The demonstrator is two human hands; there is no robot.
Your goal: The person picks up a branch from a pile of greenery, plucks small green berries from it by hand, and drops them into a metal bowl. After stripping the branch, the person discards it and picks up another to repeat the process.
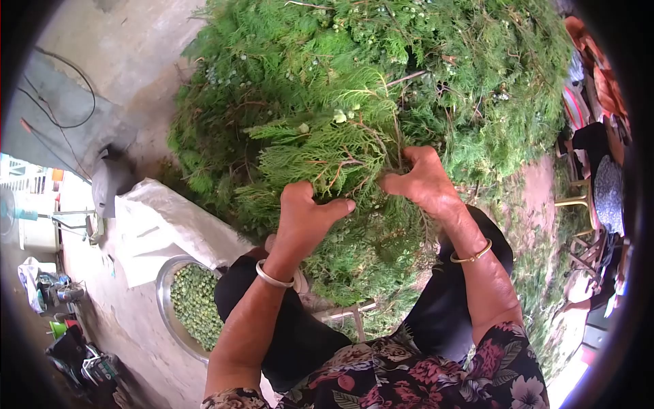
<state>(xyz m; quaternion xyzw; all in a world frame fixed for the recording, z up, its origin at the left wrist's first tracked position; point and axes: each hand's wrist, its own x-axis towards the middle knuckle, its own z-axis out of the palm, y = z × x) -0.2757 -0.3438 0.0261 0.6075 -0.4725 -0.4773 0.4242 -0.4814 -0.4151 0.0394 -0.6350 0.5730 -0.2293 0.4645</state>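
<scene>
A leafy green branch (pixel 334 153) with small pale cones is spread between my two hands, in front of a large heap of similar branches (pixel 477 54). My left hand (pixel 306 215) is at the branch's lower left edge, its thumb and bent fingers closed in on the foliage. At the stem side, my right hand (pixel 426 180) pinches the branch between thumb and fingers. To the left of my knee, a round metal basin (pixel 163 290) holds many small green cones (pixel 197 303).
A white sheet or sack (pixel 174 218) lies on the concrete floor beside the heap. Cables (pixel 88 102) curl at the upper left. Other people sit along the right edge near a small wooden-coloured stool (pixel 579 201). Loose sprigs litter the ground at right.
</scene>
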